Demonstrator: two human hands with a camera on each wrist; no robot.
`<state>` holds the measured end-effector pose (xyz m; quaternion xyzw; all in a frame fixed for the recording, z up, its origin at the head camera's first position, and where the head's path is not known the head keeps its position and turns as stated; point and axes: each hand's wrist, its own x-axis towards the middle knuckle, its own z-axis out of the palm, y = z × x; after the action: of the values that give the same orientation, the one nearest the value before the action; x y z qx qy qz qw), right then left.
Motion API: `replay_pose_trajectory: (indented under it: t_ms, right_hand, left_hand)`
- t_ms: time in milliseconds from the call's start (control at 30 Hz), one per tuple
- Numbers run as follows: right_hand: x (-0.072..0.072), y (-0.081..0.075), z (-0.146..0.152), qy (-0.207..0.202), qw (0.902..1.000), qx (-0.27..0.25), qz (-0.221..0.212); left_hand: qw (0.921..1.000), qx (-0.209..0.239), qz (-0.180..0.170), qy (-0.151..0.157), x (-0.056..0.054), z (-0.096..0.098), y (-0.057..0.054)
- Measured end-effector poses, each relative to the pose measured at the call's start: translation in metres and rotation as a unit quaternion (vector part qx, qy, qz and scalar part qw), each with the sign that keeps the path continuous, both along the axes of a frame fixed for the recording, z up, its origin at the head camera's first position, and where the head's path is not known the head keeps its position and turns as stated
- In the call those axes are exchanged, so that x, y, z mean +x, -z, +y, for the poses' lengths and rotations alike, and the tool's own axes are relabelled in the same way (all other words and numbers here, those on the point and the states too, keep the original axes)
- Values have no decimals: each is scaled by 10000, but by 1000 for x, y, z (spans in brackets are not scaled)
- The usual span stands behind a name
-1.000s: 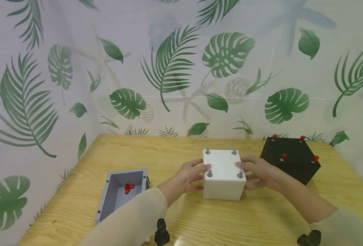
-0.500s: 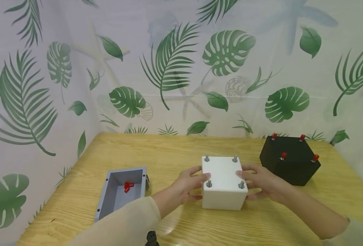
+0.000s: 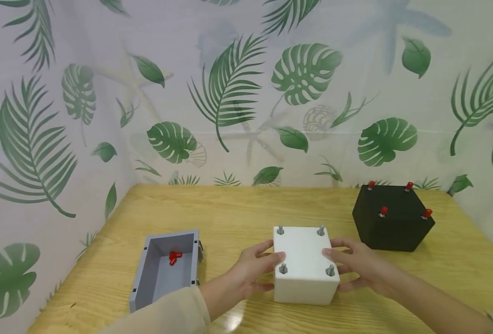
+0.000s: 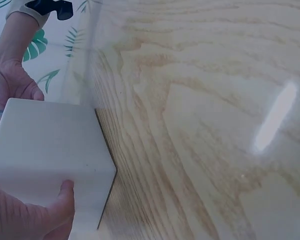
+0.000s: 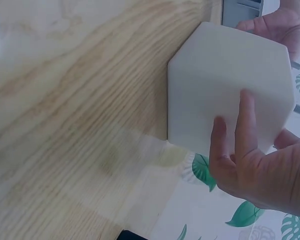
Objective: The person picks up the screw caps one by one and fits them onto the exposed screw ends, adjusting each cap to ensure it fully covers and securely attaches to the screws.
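A white block (image 3: 304,253) with an upright metal bolt (image 3: 283,268) near each top corner is on the wooden table in front of me. My left hand (image 3: 252,271) grips its left side, thumb on the top edge and fingers down the side. From the right, my right hand (image 3: 361,264) holds the opposite side in the same way. In the left wrist view a fingertip presses on the block's plain white side (image 4: 45,135). Spread fingers (image 5: 246,115) of the right hand lie flat against the block in the right wrist view.
To the left stands a grey bin (image 3: 139,273) holding several small red caps (image 3: 173,257). A black block (image 3: 390,227) with red-capped bolts sits at the back right. A leaf-patterned curtain (image 3: 229,116) rises behind the table (image 3: 213,204).
The white block has come toward me across the table, held between both hands, and both hands have moved with it. The grey bin and black block have stayed put.
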<state>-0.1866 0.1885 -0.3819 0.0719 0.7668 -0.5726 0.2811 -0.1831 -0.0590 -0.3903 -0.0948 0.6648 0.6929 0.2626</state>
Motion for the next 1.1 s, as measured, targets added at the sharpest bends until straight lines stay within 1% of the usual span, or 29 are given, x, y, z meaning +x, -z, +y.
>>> replay_pose_trajectory:
  t_ms: [100,300,400,500,633,733,867,967,1100]
  right_hand:
    - [4,1,0,51,10000,30,-52]
    - [12,2,-3,105,9999,48,-113]
    - [15,2,-4,110,9998,68,-162]
    - [17,1,-4,146,9995,131,-227]
    - [20,1,-4,99,9995,152,-252]
    - [21,0,-4,58,9996,148,-253]
    - [20,-1,-6,51,9995,176,-270]
    - [20,-1,-6,52,9995,148,-264]
    - [19,-2,-6,59,9996,95,-265]
  left_hand:
    - [10000,80,7,2,5,0,1]
    - [9999,-23,123,72,16,-3,3]
    - [9999,3,136,81,19,-3,3]
    - [9999,34,90,96,22,-3,2]
    - [10000,55,-17,-12,23,-3,1]
    - [9999,18,-116,-121,24,-4,-2]
    - [9996,-44,-211,-176,27,-8,-9]
    - [9997,-3,-140,-175,29,-15,-12]
    - [9999,99,-74,-80,32,-27,-16]
